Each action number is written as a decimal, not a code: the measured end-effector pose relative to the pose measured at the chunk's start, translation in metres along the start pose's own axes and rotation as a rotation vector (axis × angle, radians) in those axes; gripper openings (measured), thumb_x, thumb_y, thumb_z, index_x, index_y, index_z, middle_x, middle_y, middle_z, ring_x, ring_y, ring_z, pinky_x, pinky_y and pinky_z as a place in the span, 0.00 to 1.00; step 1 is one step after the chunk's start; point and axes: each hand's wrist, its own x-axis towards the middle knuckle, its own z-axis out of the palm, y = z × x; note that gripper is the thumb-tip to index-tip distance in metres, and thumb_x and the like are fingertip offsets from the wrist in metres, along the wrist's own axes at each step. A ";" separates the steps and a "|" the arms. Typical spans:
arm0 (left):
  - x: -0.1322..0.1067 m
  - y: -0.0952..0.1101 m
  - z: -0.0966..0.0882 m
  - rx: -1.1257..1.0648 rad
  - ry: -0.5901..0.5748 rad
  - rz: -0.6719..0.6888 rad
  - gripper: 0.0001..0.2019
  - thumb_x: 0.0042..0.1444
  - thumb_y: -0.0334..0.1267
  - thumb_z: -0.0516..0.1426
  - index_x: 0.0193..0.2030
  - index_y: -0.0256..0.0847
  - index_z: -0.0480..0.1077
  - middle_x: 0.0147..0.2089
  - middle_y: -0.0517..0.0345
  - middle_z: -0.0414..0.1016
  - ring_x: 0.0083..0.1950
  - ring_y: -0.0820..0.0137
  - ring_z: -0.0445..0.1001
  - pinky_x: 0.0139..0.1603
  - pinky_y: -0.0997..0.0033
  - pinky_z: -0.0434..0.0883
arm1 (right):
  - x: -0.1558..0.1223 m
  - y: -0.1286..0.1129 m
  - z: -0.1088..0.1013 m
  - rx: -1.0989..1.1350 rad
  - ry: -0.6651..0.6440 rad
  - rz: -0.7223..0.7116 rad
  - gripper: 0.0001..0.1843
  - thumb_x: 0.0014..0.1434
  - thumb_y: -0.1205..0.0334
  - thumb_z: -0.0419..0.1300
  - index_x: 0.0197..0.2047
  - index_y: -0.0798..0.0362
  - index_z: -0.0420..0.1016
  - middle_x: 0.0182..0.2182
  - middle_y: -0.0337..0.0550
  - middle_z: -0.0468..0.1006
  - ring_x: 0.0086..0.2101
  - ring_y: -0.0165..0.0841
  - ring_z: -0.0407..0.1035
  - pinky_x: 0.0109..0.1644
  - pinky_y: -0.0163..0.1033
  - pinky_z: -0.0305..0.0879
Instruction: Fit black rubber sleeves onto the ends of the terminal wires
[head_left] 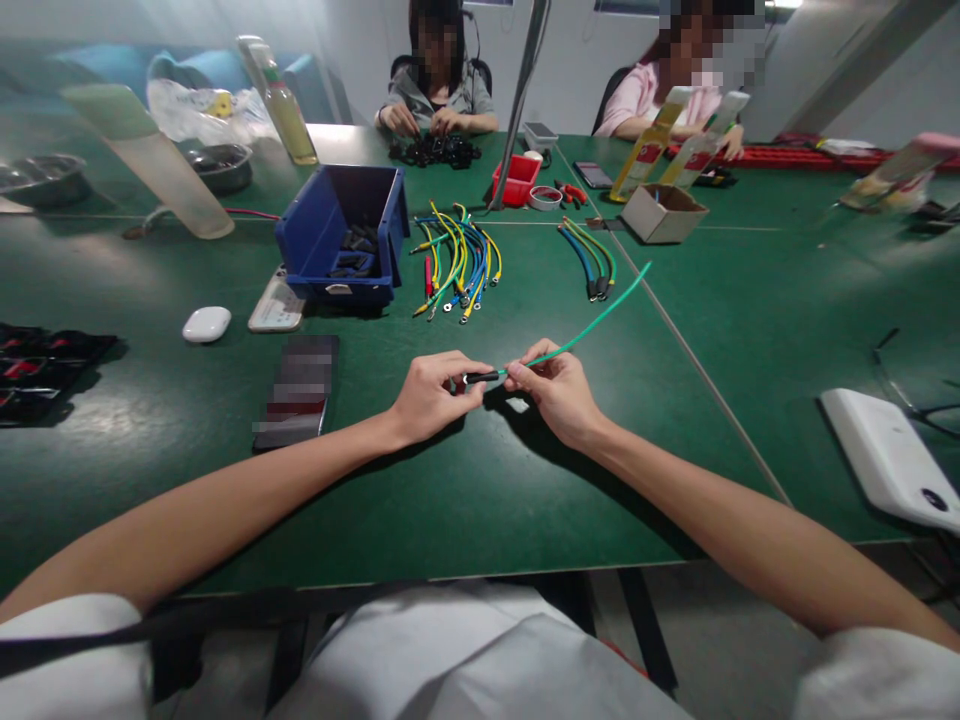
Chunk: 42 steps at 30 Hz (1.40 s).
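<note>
My left hand (431, 392) is closed in a pinch on a short black sleeve (480, 377) at the near end of a green wire (592, 325). My right hand (551, 385) pinches the same wire just beyond the sleeve. The wire runs up and to the right, its far end free above the green table (480, 500). Both hands hover just above the table's middle, fingertips almost touching.
A blue bin (341, 235) of black parts stands behind my hands, beside a pile of coloured wires (454, 265) and a smaller bundle (589, 260). A phone (298, 390), a white case (206, 323) and a white device (889, 460) lie nearby. Two people work at the far side.
</note>
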 end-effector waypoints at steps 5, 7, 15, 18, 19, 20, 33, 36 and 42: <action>0.000 0.000 0.000 0.002 -0.001 0.002 0.09 0.53 0.29 0.60 0.42 0.35 0.78 0.29 0.59 0.74 0.25 0.79 0.66 0.28 0.79 0.64 | 0.000 0.001 0.000 0.004 -0.004 -0.013 0.19 0.46 0.58 0.73 0.32 0.51 0.65 0.24 0.33 0.78 0.25 0.27 0.74 0.32 0.32 0.69; 0.000 0.000 0.000 0.009 0.000 -0.002 0.09 0.53 0.29 0.60 0.42 0.35 0.78 0.29 0.59 0.74 0.25 0.79 0.66 0.28 0.79 0.64 | 0.000 0.001 0.000 0.001 -0.002 -0.013 0.19 0.46 0.58 0.73 0.32 0.51 0.65 0.23 0.33 0.78 0.25 0.27 0.74 0.32 0.32 0.69; 0.000 -0.001 0.001 0.009 -0.013 -0.005 0.09 0.54 0.29 0.60 0.42 0.35 0.78 0.30 0.58 0.75 0.25 0.78 0.66 0.28 0.78 0.65 | 0.001 0.002 -0.001 -0.020 -0.003 -0.005 0.19 0.46 0.57 0.73 0.32 0.51 0.66 0.23 0.34 0.78 0.25 0.28 0.74 0.32 0.33 0.70; 0.000 0.000 0.001 0.016 -0.016 -0.007 0.09 0.54 0.29 0.60 0.42 0.36 0.78 0.29 0.58 0.75 0.25 0.78 0.66 0.28 0.78 0.65 | 0.001 0.002 -0.001 -0.016 -0.007 -0.009 0.18 0.47 0.57 0.72 0.32 0.51 0.66 0.23 0.34 0.78 0.25 0.27 0.74 0.32 0.33 0.69; 0.000 0.000 0.000 0.018 -0.017 -0.006 0.09 0.54 0.29 0.60 0.42 0.36 0.78 0.29 0.58 0.75 0.25 0.78 0.66 0.28 0.78 0.65 | 0.001 0.002 -0.001 -0.016 -0.008 -0.010 0.18 0.47 0.58 0.72 0.32 0.51 0.66 0.23 0.34 0.78 0.25 0.27 0.74 0.32 0.33 0.69; 0.000 0.000 0.000 0.021 -0.017 -0.005 0.09 0.54 0.29 0.60 0.42 0.36 0.78 0.29 0.59 0.74 0.25 0.78 0.66 0.28 0.78 0.64 | 0.000 0.002 -0.001 -0.016 -0.008 -0.011 0.18 0.47 0.58 0.72 0.32 0.51 0.66 0.23 0.34 0.78 0.25 0.27 0.74 0.32 0.32 0.69; 0.001 0.000 0.000 0.030 -0.037 0.003 0.10 0.54 0.29 0.60 0.43 0.36 0.78 0.28 0.59 0.74 0.26 0.78 0.67 0.29 0.78 0.65 | -0.001 0.000 0.000 -0.021 0.003 0.005 0.20 0.46 0.56 0.73 0.32 0.51 0.65 0.22 0.34 0.77 0.25 0.28 0.74 0.31 0.34 0.70; 0.001 0.000 0.000 0.045 -0.049 0.001 0.10 0.54 0.30 0.60 0.43 0.36 0.78 0.28 0.59 0.74 0.26 0.78 0.67 0.29 0.78 0.65 | -0.001 0.000 0.001 -0.005 0.001 0.003 0.20 0.46 0.56 0.73 0.31 0.51 0.65 0.22 0.34 0.77 0.24 0.27 0.73 0.30 0.32 0.69; -0.001 0.003 0.000 0.110 -0.051 0.046 0.11 0.55 0.31 0.59 0.45 0.35 0.77 0.29 0.58 0.75 0.25 0.77 0.69 0.30 0.78 0.66 | -0.002 -0.002 0.002 -0.021 0.012 -0.003 0.20 0.45 0.55 0.73 0.31 0.51 0.66 0.21 0.33 0.77 0.24 0.28 0.73 0.30 0.33 0.68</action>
